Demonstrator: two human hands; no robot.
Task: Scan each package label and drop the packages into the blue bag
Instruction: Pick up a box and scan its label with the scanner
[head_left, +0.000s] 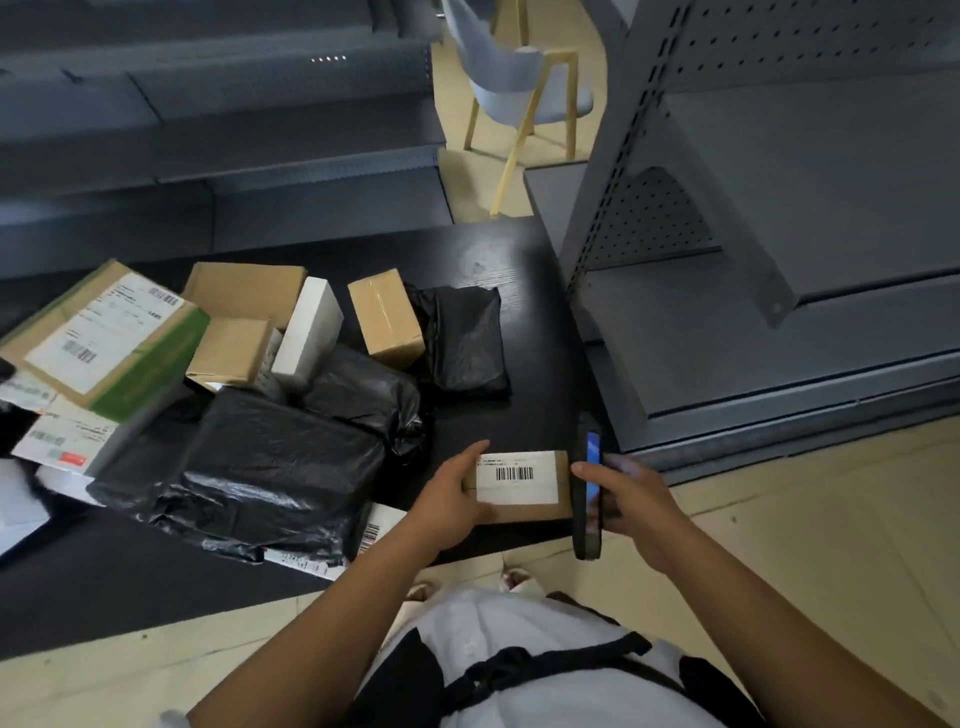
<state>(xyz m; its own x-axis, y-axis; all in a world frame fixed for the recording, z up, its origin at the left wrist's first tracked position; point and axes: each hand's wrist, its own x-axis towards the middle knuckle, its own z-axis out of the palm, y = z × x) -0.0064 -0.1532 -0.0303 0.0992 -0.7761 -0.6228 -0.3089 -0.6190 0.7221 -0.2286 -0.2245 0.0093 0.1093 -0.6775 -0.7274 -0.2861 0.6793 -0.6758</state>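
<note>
**A:** What's the setting?

**B:** A low black table (498, 270) on a pale tiled floor (831, 545). Grey metal shelving (779, 234) stands at about two o'clock from the hands, and more grey shelves run across the back. A grey chair with yellow wooden legs (524, 93) sits at twelve o'clock, well beyond the table.

**A:** And on the table?

**B:** A heap of parcels at ten o'clock: a large cardboard box with a green side and white labels (104, 338), several small brown boxes (387, 317), a white box (309, 327), and black plastic mailer bags (260, 467).

**A:** The hands?

**B:** The left hand (452, 499) reaches in from six o'clock and grips the left end of a small brown package (524, 486), thumb on top beside its white barcode label (517, 475). The package is at the table's near right corner. The right hand (631, 501) is curled around a dark handheld scanner (587, 488), held upright just at the package's right end, its blue screen lit.

**A:** Anything unclear?

**B:** The label's print is too small to read. The scanner's face is seen edge-on. The parcels at nine o'clock are cut off by the frame edge, and whether the package rests on the table or is lifted, I cannot tell.
</note>
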